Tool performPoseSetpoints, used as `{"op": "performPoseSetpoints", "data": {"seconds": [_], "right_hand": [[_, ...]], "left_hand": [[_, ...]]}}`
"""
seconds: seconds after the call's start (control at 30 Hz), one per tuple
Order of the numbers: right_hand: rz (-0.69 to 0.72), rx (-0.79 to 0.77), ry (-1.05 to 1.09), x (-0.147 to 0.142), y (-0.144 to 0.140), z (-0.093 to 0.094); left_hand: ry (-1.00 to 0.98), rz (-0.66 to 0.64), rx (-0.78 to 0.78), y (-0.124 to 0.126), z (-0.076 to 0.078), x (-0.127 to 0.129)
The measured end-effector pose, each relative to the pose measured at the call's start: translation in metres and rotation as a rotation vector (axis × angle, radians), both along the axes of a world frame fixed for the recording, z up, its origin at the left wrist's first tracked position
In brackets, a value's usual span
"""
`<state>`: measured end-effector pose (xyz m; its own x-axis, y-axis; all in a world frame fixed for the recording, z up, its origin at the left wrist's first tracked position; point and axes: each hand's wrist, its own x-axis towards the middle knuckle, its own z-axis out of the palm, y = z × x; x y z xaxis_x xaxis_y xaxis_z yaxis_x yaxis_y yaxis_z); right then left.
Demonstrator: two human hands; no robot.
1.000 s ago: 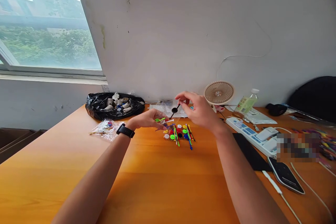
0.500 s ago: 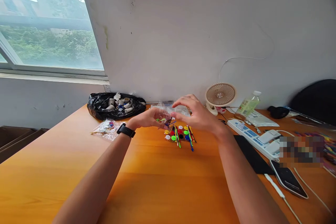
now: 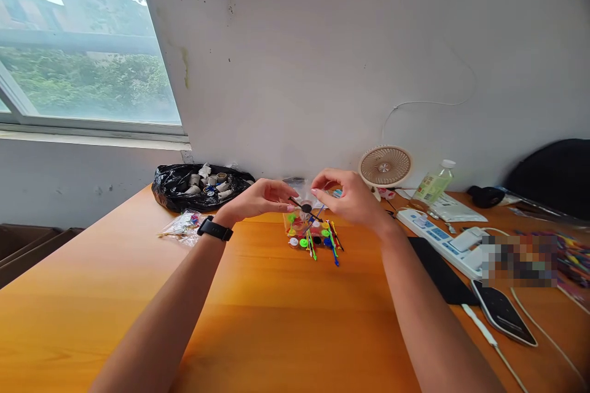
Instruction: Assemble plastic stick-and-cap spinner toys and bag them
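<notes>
My left hand (image 3: 263,199) pinches one end of a thin black plastic stick (image 3: 295,201), held above the table. A round black cap (image 3: 306,209) shows at the stick's middle. Opposite it, my right hand (image 3: 346,198) is closed, fingertips at the upper end of a thin blue stick (image 3: 319,214) that crosses near the black one. Just below both hands lies a group of round caps in white, green (image 3: 303,244), blue and other colours. Thin coloured sticks lie with them, among them a blue arrow-tipped stick (image 3: 336,252). Clear plastic behind the hands is partly hidden.
Left of my hands are a clear bag with small parts (image 3: 184,227) and a black plastic bag (image 3: 173,196) of grey tubes. At right stand a fan (image 3: 385,166), a bottle (image 3: 433,184), a power strip (image 3: 440,242) and a phone (image 3: 502,313).
My hands have closed from wider, curled poses into pinches. The black stick with its cap and the blue stick now show clearly between them, raised above the coloured parts.
</notes>
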<state>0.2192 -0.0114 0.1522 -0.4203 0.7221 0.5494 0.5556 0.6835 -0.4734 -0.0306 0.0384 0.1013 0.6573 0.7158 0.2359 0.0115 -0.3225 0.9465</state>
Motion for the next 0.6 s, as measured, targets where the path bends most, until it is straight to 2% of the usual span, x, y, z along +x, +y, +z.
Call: {"op": "performPoseSetpoints", "data": {"seconds": [0.1, 0.17, 0.37, 0.47, 0.6], "right_hand": [[0.007, -0.044, 0.008, 0.003, 0.002, -0.001], [0.001, -0.064, 0.002, 0.004, 0.002, 0.0], [-0.03, 0.132, 0.118, 0.005, -0.013, 0.017], [0.005, 0.036, 0.031, 0.008, -0.012, 0.017], [-0.037, -0.096, -0.087, 0.014, -0.008, 0.012]], "left_hand": [[0.023, 0.046, 0.023, 0.002, -0.001, -0.002], [0.04, 0.095, 0.039, -0.001, 0.004, -0.003], [-0.048, 0.31, 0.309, -0.024, 0.038, -0.004], [0.061, 0.4, 0.362, -0.027, 0.042, -0.005], [0.143, 0.367, 0.355, -0.03, 0.042, -0.003]]}}
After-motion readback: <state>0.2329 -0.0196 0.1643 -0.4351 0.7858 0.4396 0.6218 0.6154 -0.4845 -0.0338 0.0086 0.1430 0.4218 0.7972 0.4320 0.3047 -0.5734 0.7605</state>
